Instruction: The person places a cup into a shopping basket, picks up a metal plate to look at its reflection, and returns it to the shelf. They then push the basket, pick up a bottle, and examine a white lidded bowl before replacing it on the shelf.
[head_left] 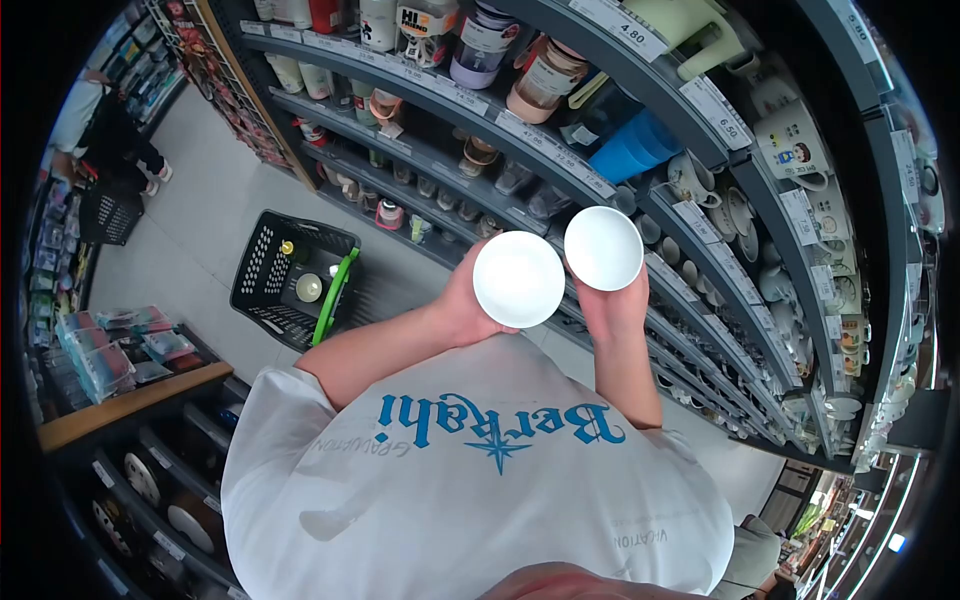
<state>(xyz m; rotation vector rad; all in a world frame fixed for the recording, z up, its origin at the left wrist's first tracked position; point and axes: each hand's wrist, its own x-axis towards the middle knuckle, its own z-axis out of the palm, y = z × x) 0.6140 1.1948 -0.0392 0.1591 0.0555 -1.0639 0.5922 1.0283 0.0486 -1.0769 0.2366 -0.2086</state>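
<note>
Two white round bowls are held side by side in front of the shirt, their insides facing up. My left hand (465,300) is wrapped round the outer side of the left bowl (518,280), with its fingers mostly hidden behind it. The right bowl (604,248), slightly smaller in view, rests in my right hand (612,303), which holds it from below. Both bowls look empty. Their rims are close together, with a narrow gap between them.
Shelves (400,70) of cups, bottles and mugs with price labels curve across the top and right. A black basket (262,270) with a green handle (335,300) stands on the floor at left, holding a pale bowl (309,288). A person (105,130) stands far left.
</note>
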